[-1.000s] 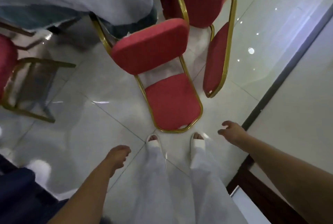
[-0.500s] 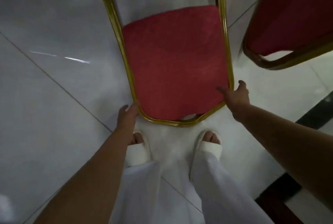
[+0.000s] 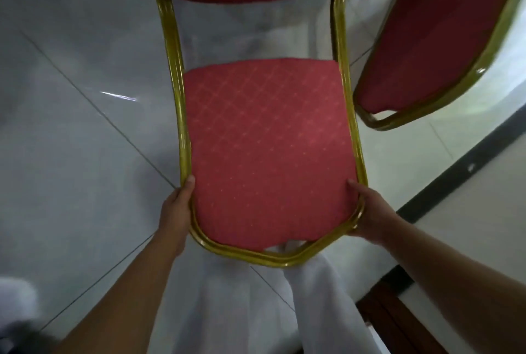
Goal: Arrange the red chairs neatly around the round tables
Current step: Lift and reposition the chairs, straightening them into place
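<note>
While you stood over the red chair [image 3: 264,148], your left hand [image 3: 176,208] and right hand [image 3: 370,211] each curled round a near corner of its gold frame [image 3: 176,83], with the padded panel right between them. The fabric was woven red with a faint diamond pattern, the tubing shiny and rounded. A second chair [image 3: 444,49] sat just beside it on glossy floor tiles [image 3: 71,126].

No text, label, brand, number or sign can be read on the red chair [image 3: 267,148] or floor [image 3: 71,160].
</note>
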Demonstrator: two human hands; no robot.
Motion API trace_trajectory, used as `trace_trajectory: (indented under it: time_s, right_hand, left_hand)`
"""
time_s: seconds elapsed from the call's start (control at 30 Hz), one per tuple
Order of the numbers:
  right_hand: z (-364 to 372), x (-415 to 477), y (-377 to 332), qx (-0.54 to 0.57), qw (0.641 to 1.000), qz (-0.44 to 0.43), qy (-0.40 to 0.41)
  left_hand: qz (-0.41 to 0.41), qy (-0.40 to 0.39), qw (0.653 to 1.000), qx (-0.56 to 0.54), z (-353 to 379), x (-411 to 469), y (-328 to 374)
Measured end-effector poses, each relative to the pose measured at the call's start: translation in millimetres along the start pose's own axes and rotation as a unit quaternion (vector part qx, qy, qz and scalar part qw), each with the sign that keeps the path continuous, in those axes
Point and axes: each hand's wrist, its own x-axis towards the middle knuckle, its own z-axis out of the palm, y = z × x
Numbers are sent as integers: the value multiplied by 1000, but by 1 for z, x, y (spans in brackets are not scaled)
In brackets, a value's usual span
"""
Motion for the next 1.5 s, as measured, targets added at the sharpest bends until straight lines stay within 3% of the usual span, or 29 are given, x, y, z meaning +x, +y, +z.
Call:
trace_trajectory:
  time_s: [0.07,0.27,0.37,0.57,0.73,0.87,0.93,1.0,1.1,1.23,1.33,1.5]
  right_hand:
    - [-2,-68,13,3,1000,6,-17]
    - [20,-275,22,0,998,-41,47]
    - [35,-365,17,5,997,-71,22]
    - [91,-488,13,-4,986,-161,-32]
    - [151,-563,-4,34,974,-205,-92]
    - [173,-599,-29,-31,951,-260,-164]
    - [170,-607,-35,-51,942,-290,-163]
    - [159,-604,-38,-49,939,-302,-156]
    - [125,-588,-40,-34,945,-295,-140]
    - [57,-562,-54,-12,960,-258,-111]
    - [4,-538,-70,25,969,-233,-80]
    - [-87,-511,-121,62,972,-220,-54]
  left_hand:
    - [-28,-15,999,5,-22,-55,21]
    - [-66,-18,998,-1,-95,-228,95]
    - [-57,4,998,-33,-130,-297,138]
    - [-44,-40,991,-121,-202,-377,225]
    - [-3,-3,982,-188,-252,-414,290]
    - [42,2,942,-334,-280,-432,326]
    - [84,1,899,-431,-281,-436,331]
    - [109,19,878,-466,-271,-433,323]
    - [63,22,914,-400,-230,-424,292]
    - [-16,-47,984,-174,-143,-432,257]
    - [-17,-97,994,-41,-75,-437,253]
    - [22,-80,991,110,35,-441,286]
